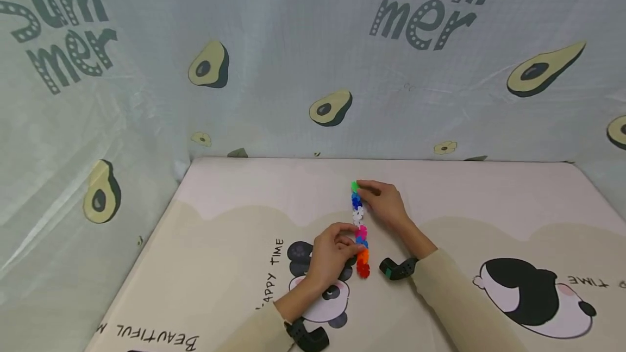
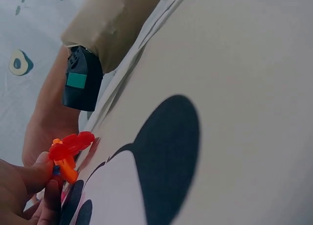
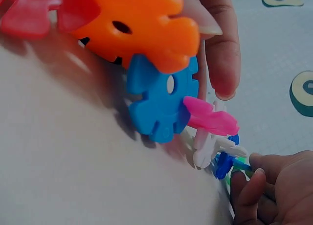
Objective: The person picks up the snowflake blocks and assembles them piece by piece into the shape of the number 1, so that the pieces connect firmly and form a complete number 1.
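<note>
A chain of flower-shaped interlocking plastic discs [image 1: 358,215] runs lengthwise over the table in the head view, red at the near end and green at the far end. My left hand [image 1: 326,258] pinches its near part around the orange and blue discs. At the far end, my right hand [image 1: 386,204] pinches the chain by the green and blue discs. The red disc [image 2: 73,144] sticks out past my left fingers in the left wrist view. Orange [image 3: 142,27], light blue [image 3: 159,98], pink and white discs stretch toward my right hand in the right wrist view.
The tabletop cover [image 1: 220,270] carries printed panda and dog drawings with lettering. Behind it hangs a pale sheet [image 1: 274,58] printed with avocados and words. A dark band with a camera-like device [image 1: 398,269] sits on my right wrist, a similar one [image 1: 308,337] on my left.
</note>
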`<state>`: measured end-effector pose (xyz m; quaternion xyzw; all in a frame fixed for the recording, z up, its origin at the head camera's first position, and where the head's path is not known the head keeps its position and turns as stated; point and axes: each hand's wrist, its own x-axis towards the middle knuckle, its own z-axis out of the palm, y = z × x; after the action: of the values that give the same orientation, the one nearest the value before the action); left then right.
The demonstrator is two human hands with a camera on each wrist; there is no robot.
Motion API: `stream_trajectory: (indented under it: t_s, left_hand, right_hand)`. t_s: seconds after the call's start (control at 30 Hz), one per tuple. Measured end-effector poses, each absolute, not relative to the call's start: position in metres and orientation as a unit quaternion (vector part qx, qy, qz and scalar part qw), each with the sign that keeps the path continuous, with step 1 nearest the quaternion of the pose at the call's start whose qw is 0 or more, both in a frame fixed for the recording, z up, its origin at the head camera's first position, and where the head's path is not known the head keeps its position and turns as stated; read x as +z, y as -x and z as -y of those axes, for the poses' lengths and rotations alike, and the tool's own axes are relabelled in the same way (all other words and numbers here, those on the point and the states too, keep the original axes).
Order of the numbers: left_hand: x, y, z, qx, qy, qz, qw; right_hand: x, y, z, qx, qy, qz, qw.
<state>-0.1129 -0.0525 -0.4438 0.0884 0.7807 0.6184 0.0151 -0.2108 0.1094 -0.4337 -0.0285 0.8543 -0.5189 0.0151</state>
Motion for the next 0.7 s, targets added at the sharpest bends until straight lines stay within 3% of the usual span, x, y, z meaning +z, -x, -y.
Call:
stream_trajectory:
  t_s: [0.37, 0.7]
  left_hand:
    - [-0.4438, 0.1147, 0.0565, 0.599, -0.106, -0.794, -0.015]
    - [-0.4433, 0.1113, 0.0557, 0.601, -0.098, -0.793, 0.002]
  right_hand:
    - [-0.4313, 0.2103, -0.1061, -0.522, 0.035, -0.852, 0.014]
    - [-0.4341, 0.2079, -0.1081, -0.515, 0.030, -0.856, 0.016]
